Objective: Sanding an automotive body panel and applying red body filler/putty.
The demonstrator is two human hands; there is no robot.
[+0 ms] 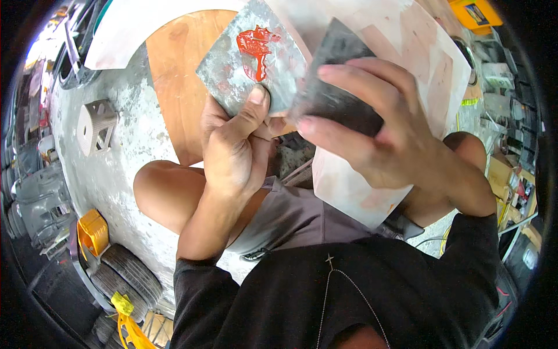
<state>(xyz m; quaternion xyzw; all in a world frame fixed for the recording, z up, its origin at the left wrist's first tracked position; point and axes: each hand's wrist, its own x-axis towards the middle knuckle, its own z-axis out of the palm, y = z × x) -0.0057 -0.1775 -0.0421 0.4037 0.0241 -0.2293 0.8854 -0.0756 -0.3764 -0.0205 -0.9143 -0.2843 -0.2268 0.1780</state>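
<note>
My left hand (232, 148) grips a square grey plate (224, 75) by its lower corner, thumb on top. A smear of glossy red paste (254, 52) lies on the plate's upper face, which is mottled with pale residue. To its right, my right hand (395, 116) holds a dark grey flat spreader (343, 61), fingers across its face. The spreader is slightly blurred, and its left edge is close to or touching the plate; I cannot tell which. Behind both hands is a large whitish panel (436, 64) with pinkish, patchy areas, its lower part reaching down between my knees.
A curved wooden board (177, 81) stands left of the plate. On the concrete floor sits a small grey stool (96, 127). Tires (131, 273) and a yellow container (93, 231) are at the lower left. A yellow case (475, 16) lies at the upper right; cluttered shelves line the right.
</note>
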